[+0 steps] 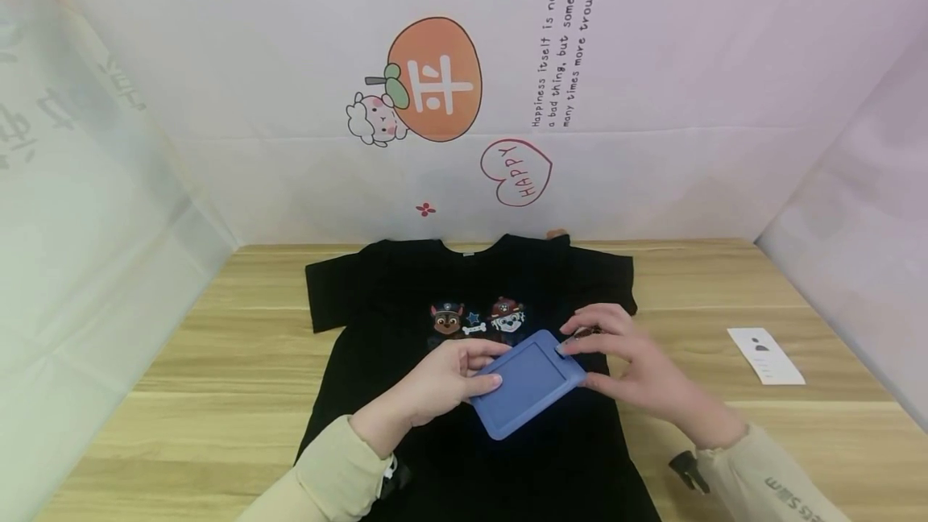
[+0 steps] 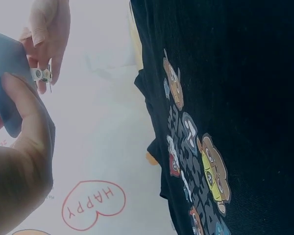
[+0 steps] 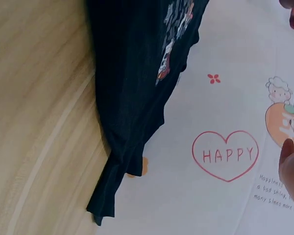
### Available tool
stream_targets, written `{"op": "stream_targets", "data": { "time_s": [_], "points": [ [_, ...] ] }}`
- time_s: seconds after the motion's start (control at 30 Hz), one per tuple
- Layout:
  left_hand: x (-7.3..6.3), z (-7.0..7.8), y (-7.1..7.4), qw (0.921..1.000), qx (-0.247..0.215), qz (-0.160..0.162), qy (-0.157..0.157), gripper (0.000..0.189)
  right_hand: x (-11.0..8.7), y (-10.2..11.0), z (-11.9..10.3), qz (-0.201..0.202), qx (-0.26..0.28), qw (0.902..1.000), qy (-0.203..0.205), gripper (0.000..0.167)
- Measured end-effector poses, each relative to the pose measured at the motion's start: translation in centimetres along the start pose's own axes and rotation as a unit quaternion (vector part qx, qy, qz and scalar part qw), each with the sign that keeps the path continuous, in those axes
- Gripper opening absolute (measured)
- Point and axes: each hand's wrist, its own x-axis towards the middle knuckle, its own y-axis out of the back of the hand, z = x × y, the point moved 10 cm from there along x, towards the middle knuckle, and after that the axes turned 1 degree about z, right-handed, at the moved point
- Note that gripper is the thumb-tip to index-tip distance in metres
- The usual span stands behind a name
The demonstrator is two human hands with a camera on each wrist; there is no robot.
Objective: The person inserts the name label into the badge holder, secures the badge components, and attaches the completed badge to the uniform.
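A blue badge holder (image 1: 524, 390) is held tilted over the chest of a black T-shirt (image 1: 384, 288). My left hand (image 1: 438, 383) grips its left edge, thumb across the front and fingers behind. At its upper right end, my right hand (image 1: 634, 361) pinches the small clip (image 1: 584, 333) between fingers and thumb, with the thumb right at the holder's corner. In the left wrist view the clip (image 2: 43, 74) shows a pale strap with a round snap and metal parts. The holder's window shows plain blue. Only the right hand's thumb (image 3: 287, 159) and fingertips enter the right wrist view.
On the wooden table (image 1: 725, 288), a white card (image 1: 766, 356) with a small dark figure lies at the right. The T-shirt is spread flat, cartoon print (image 1: 474, 321) up. A printed white cloth (image 1: 652, 63) stands behind the table. A black buckle (image 1: 687, 470) hangs by the right sleeve.
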Motion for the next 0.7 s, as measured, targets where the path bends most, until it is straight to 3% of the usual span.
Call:
{"op": "stream_targets", "data": {
  "time_s": [0.1,0.27,0.47,0.7],
  "points": [
    [0.1,-0.1,-0.1,1.0,-0.002,-0.002,0.001,0.038,-0.1,-0.3,-0.5,0.008,0.002,0.9995,0.031,0.028],
    [0.2,-0.2,-0.2,1.0,0.001,-0.002,0.008,0.038,-0.1,-0.3,-1.1,0.029,0.003,0.9973,0.067,0.028],
    [0.2,-0.3,-0.5,0.9998,0.0,-0.009,0.016,0.038,0.0,-0.2,-1.5,0.042,-0.029,0.9962,0.07,0.036],
    [0.4,-0.5,-0.7,0.9995,0.008,-0.022,0.02,0.037,-0.1,0.2,-2.1,0.068,-0.021,0.9929,0.096,0.036]
  ]
}}
